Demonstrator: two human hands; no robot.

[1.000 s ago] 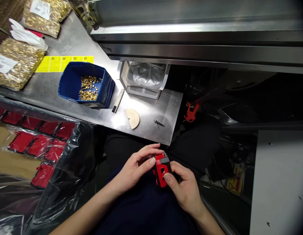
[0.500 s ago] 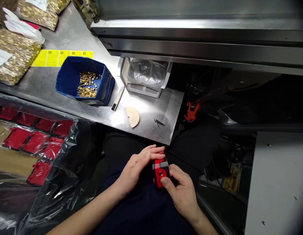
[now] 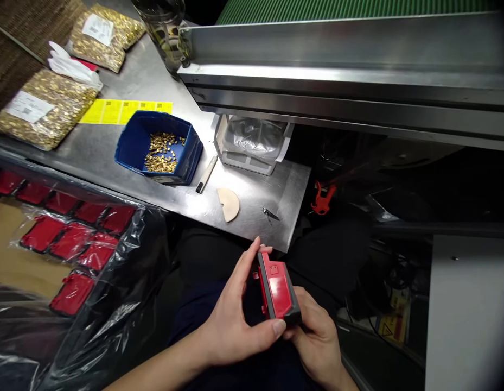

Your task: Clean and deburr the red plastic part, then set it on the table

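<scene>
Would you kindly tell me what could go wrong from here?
The red and black part is held in the left hand and right hand, clear of the table, so a slip might drop it. The small metal tool lies near the table's corner and could be knocked off. The blue bin is open-topped, so a bump might spill its gold-coloured pieces.

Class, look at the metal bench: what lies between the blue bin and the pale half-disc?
A slim pale tool with a dark end lies between the blue bin and the half-disc, as the head view shows.
</scene>
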